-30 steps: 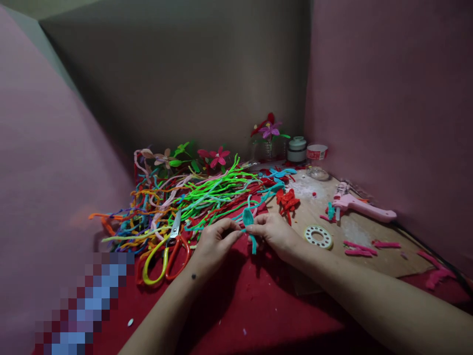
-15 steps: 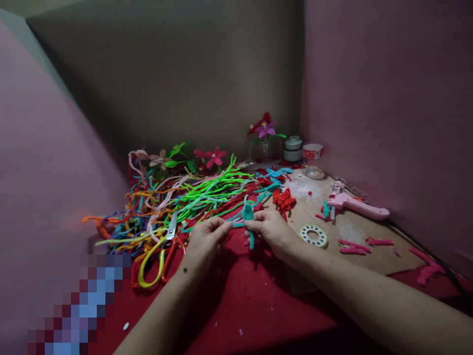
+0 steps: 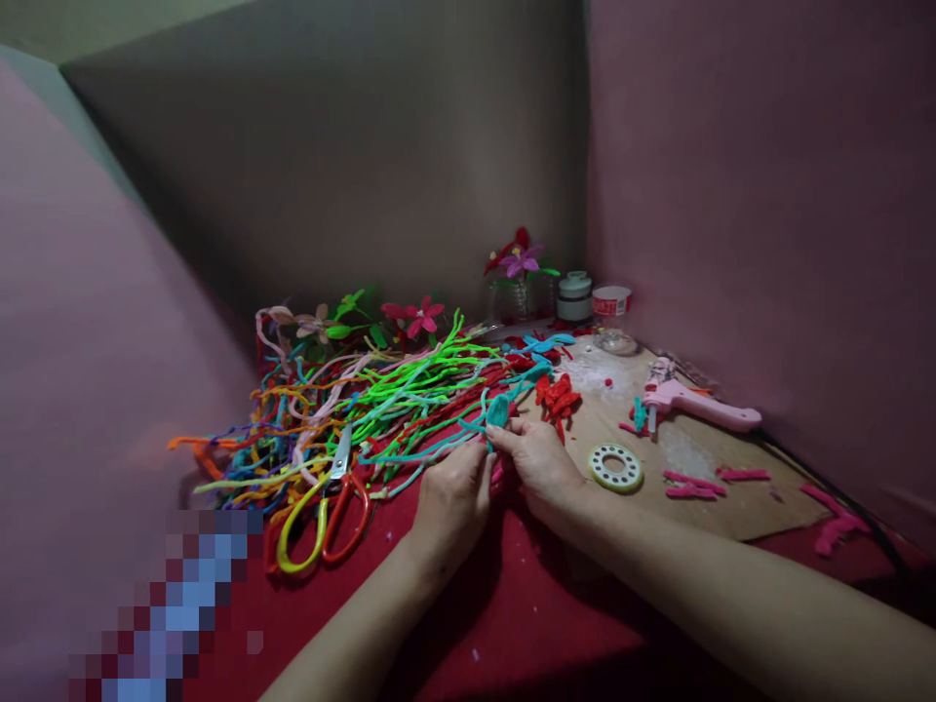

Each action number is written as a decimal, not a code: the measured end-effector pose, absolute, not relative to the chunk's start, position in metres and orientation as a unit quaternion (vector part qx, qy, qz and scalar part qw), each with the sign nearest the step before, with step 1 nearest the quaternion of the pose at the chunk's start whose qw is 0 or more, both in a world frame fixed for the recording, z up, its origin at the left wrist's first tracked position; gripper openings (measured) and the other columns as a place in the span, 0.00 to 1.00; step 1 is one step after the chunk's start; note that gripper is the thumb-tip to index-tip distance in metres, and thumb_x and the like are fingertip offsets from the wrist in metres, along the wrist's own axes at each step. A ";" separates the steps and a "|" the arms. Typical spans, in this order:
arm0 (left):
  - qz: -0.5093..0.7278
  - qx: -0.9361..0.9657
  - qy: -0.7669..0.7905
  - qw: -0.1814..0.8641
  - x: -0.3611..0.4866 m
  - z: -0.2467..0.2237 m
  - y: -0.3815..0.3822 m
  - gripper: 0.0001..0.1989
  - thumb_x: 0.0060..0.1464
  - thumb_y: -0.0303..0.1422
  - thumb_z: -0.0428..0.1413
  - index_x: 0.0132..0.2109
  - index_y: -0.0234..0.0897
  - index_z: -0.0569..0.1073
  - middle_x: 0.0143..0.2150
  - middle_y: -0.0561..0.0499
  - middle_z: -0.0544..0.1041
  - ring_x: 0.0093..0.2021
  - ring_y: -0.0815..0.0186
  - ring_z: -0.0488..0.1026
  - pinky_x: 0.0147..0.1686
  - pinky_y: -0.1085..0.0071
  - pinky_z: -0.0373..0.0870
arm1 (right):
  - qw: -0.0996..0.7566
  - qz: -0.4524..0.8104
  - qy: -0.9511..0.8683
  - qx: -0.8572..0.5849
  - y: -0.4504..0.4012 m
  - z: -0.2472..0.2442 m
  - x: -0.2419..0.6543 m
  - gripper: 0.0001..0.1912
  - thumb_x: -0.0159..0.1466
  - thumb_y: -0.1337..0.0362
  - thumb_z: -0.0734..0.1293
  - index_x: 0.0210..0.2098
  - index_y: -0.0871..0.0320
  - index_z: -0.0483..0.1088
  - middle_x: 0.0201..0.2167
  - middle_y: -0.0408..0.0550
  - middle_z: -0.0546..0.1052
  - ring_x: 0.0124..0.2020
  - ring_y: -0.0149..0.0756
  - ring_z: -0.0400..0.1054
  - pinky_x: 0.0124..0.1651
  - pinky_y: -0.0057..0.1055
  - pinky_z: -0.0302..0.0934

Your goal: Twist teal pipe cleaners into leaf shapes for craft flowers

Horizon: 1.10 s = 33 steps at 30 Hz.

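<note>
A small teal piece of bent pipe cleaner [image 3: 498,410] rises above my fingertips, leaf-shaped at its upper part. My right hand [image 3: 539,462] pinches it at its lower end from the right. Just beside it my left hand [image 3: 453,492] is closed, thumb and fingers pressed together at the lower tip of the same piece. The lower end of the teal piece is mostly hidden by my fingers. Loose teal strands [image 3: 424,458] lie behind my left hand.
Scissors [image 3: 340,458] with yellow and red handles lie left, by a heap of coloured pipe cleaners [image 3: 409,380]. On the cardboard [image 3: 767,512] at right are a pink glue gun [image 3: 694,402], a white ring [image 3: 616,468] and pink pieces [image 3: 691,485]. Finished flowers [image 3: 422,317] stand behind.
My left hand has moved right, up against my right hand, and closed at the lower end of the teal piece. The teal piece has tilted slightly. The view has shifted a little.
</note>
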<state>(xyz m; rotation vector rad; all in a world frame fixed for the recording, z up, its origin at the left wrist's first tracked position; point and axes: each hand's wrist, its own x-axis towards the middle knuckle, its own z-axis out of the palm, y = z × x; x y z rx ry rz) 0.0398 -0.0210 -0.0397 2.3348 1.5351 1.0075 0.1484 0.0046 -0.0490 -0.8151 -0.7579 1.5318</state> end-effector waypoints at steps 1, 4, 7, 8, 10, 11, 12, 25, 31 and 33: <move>0.350 0.771 0.519 0.117 0.040 -0.039 -0.021 0.09 0.53 0.32 0.48 0.29 0.35 0.69 0.25 0.50 0.71 0.27 0.69 0.67 0.31 0.73 0.62 | 0.587 0.661 -0.322 -0.340 0.004 -0.049 0.148 0.10 0.45 0.62 0.69 0.20 0.62 0.66 0.17 0.42 0.69 0.19 0.26 0.61 0.25 0.26 0.55; 0.372 0.670 0.553 0.328 0.041 -0.034 -0.022 0.12 0.53 0.37 0.48 0.27 0.35 0.67 0.18 0.53 0.68 0.15 0.73 0.62 0.17 0.77 0.59 | 0.570 0.679 -0.327 -0.326 0.002 -0.047 0.149 0.10 0.47 0.61 0.68 0.22 0.61 0.66 0.15 0.41 0.68 0.15 0.27 0.60 0.20 0.26 0.54; 0.366 0.522 0.506 0.580 0.039 -0.029 -0.022 0.11 0.51 0.39 0.51 0.29 0.34 0.66 0.15 0.56 0.67 0.08 0.74 0.57 0.06 0.79 0.51 | 0.563 0.673 -0.350 -0.329 0.001 -0.045 0.150 0.10 0.48 0.60 0.67 0.22 0.60 0.64 0.12 0.38 0.65 0.11 0.25 0.58 0.16 0.24 0.51; 0.366 0.483 0.474 0.638 0.038 -0.028 -0.021 0.10 0.50 0.38 0.52 0.32 0.34 0.66 0.15 0.56 0.68 0.08 0.74 0.58 0.04 0.80 0.51 | 0.568 0.665 -0.355 -0.329 0.000 -0.044 0.151 0.10 0.48 0.61 0.67 0.21 0.60 0.63 0.12 0.38 0.65 0.12 0.24 0.57 0.16 0.23 0.51; 0.368 0.433 0.418 0.709 0.035 -0.028 -0.020 0.09 0.49 0.35 0.54 0.35 0.34 0.66 0.17 0.56 0.70 0.09 0.73 0.62 0.04 0.80 0.55 | 0.572 0.657 -0.364 -0.329 -0.001 -0.041 0.152 0.11 0.48 0.61 0.68 0.20 0.60 0.62 0.12 0.37 0.64 0.12 0.23 0.57 0.16 0.22 0.51; 0.367 0.418 0.401 0.728 0.034 -0.029 -0.019 0.08 0.49 0.34 0.54 0.35 0.33 0.66 0.18 0.55 0.71 0.10 0.72 0.63 0.04 0.80 0.57 | 0.567 0.659 -0.367 -0.330 -0.001 -0.041 0.153 0.11 0.48 0.61 0.67 0.20 0.60 0.61 0.11 0.36 0.63 0.11 0.23 0.57 0.16 0.22 0.50; 0.366 0.410 0.389 0.740 0.034 -0.029 -0.018 0.08 0.50 0.33 0.53 0.35 0.33 0.66 0.18 0.54 0.72 0.11 0.72 0.65 0.05 0.81 0.58 | 0.560 0.662 -0.370 -0.332 -0.002 -0.040 0.153 0.11 0.48 0.61 0.67 0.20 0.59 0.61 0.11 0.36 0.62 0.11 0.23 0.56 0.15 0.22 0.49; 0.448 0.563 0.554 0.419 0.023 -0.017 -0.016 0.15 0.43 0.40 0.58 0.35 0.35 0.66 0.22 0.58 0.68 0.15 0.77 0.62 0.14 0.81 0.58 | 0.564 0.601 -0.422 -0.377 0.009 -0.047 0.159 0.10 0.49 0.62 0.67 0.19 0.61 0.64 0.13 0.37 0.61 0.16 0.23 0.51 0.19 0.24 0.47; 0.429 0.649 0.542 0.317 0.023 -0.023 -0.020 0.10 0.49 0.37 0.54 0.29 0.34 0.70 0.20 0.56 0.65 0.20 0.74 0.61 0.21 0.77 0.59 | 0.516 0.645 -0.429 -0.365 -0.004 -0.037 0.154 0.11 0.45 0.64 0.69 0.17 0.61 0.63 0.13 0.36 0.59 0.16 0.22 0.48 0.19 0.24 0.41; 0.426 0.690 0.534 0.241 0.023 -0.025 -0.025 0.10 0.50 0.36 0.53 0.27 0.35 0.71 0.21 0.54 0.67 0.22 0.72 0.63 0.25 0.76 0.60 | 0.509 0.648 -0.428 -0.372 -0.005 -0.037 0.153 0.12 0.45 0.64 0.69 0.15 0.61 0.61 0.12 0.36 0.58 0.16 0.22 0.47 0.20 0.24 0.40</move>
